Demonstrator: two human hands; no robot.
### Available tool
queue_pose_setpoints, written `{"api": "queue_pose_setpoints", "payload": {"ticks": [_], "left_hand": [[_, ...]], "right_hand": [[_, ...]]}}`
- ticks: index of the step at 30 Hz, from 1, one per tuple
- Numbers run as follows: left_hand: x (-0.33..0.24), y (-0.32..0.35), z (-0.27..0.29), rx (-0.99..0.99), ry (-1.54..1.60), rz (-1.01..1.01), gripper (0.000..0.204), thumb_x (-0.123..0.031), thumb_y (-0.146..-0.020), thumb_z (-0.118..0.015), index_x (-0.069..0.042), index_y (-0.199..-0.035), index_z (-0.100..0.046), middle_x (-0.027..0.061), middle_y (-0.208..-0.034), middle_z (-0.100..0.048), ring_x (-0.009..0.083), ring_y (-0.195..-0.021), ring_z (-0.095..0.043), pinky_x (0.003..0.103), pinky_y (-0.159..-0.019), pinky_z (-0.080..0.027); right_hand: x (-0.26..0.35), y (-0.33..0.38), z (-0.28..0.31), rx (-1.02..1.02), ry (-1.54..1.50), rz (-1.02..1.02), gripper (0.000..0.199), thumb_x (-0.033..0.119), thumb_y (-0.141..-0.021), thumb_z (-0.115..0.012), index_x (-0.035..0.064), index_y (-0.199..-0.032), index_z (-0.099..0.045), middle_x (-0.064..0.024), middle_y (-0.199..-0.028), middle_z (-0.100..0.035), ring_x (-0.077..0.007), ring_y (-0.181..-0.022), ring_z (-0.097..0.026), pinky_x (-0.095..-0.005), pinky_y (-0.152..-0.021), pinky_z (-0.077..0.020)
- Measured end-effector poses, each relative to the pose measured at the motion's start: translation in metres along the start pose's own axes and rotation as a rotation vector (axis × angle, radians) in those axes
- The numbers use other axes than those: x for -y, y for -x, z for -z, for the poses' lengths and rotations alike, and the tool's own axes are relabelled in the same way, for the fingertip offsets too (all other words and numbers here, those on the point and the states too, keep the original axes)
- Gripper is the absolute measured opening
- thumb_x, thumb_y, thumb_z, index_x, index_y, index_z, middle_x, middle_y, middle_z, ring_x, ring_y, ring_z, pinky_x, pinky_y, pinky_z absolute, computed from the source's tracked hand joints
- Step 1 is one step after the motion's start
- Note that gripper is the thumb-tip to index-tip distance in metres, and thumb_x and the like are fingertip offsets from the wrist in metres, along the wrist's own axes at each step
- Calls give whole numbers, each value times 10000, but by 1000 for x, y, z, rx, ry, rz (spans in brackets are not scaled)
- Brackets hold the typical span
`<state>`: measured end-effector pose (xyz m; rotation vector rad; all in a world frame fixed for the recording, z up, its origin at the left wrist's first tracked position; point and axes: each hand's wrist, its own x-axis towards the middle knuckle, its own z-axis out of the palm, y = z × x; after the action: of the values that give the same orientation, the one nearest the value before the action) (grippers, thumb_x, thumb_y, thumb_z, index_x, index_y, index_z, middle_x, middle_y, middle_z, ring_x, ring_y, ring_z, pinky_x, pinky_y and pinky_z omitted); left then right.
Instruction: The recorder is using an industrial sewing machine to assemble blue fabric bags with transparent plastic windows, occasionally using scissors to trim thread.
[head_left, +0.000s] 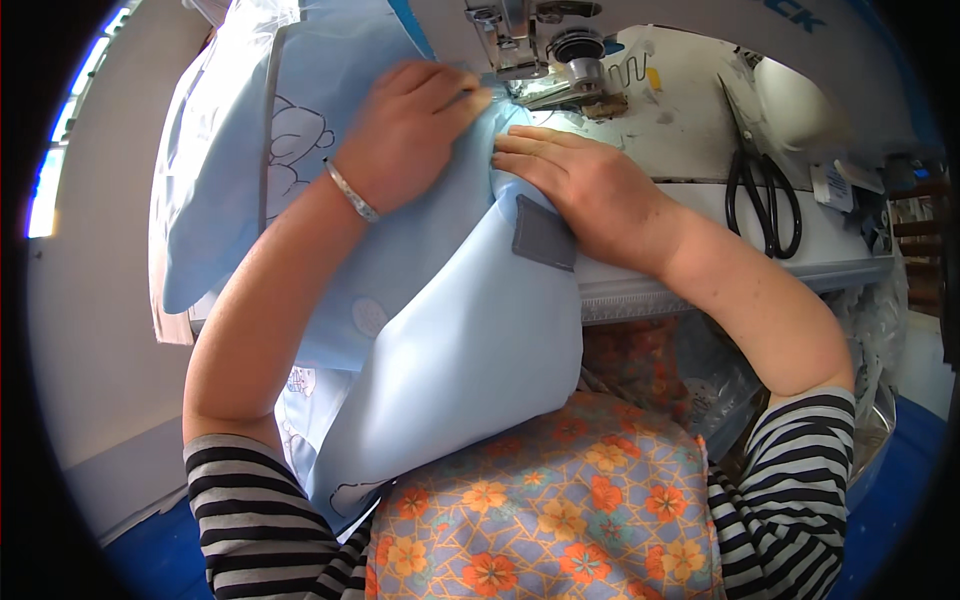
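A large piece of light blue fabric (440,330) with a printed animal outline spreads over the machine bed and hangs down onto my lap. My left hand (415,130), wearing a silver bangle (350,190), is closed with thumb and fingers pinching the fabric close to the presser foot; it is slightly blurred. Across from it, my right hand (585,185) grips a gathered fold of the same fabric, its fingers together and its thumb hidden. A dark grey rectangular patch (543,233) lies on the fabric beside the right palm. The sewing machine head (520,40) stands just beyond both hands.
Black-handled scissors (760,190) lie on the table to the right. A ruler strip (660,298) runs along the table's front edge. Clear plastic bags (735,370) hang below it. A floral apron (560,500) covers my lap. Small white items (835,185) sit at the far right.
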<state>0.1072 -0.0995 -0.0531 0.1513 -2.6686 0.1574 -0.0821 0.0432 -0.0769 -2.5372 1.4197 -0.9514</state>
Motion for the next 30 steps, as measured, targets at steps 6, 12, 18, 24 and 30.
{"api": "queue_pose_setpoints", "payload": {"ticks": [6, 12, 18, 24, 30], "left_hand": [[11, -1, 20, -18, -225, -63, 280, -92, -747, -601, -67, -1011, -690, 51, -1033, -663, 220, -1010, -608, 354, -912, -478], [-32, -30, 28, 242, -279, 21, 97, -103, -745, -605, -64, -823, -646, 36, -872, -648, 192, -924, -625, 323, -914, -471], [-20, -19, 8, 77, -172, 6, 80, -126, -741, -598, -86, -808, -616, 40, -815, -616, 214, -849, -612, 327, -823, -497], [-13, -19, 9, 101, -60, -51, 154, -144, -754, -595, -83, -894, -618, 56, -860, -607, 241, -835, -608, 363, -718, -519], [-29, -36, 25, 481, -68, 113, 132, -136, -818, -571, -78, -912, -644, 81, -939, -620, 287, -852, -659, 395, -693, -542]], "right_hand": [[1, -3, -1, 37, -6, -10, 406, -11, -792, -587, 11, -1197, -578, -161, -1282, -587, -318, -1224, -545, -396, -1046, -447], [9, -1, 1, 116, -35, -91, 570, 13, -777, -613, 15, -1331, -478, -168, -1407, -472, -326, -1329, -432, -408, -1109, -371], [19, 9, -4, 77, 37, -141, 598, 13, -768, -613, -32, -1344, -457, -184, -1401, -470, -356, -1327, -425, -406, -1106, -373], [16, 7, 0, 39, 9, -90, 548, -10, -748, -614, -52, -1284, -508, -202, -1337, -526, -361, -1285, -473, -407, -1074, -412], [15, 5, 2, 94, -17, -124, 536, -1, -742, -629, -41, -1265, -522, -191, -1319, -542, -351, -1268, -490, -403, -1055, -428]]}}
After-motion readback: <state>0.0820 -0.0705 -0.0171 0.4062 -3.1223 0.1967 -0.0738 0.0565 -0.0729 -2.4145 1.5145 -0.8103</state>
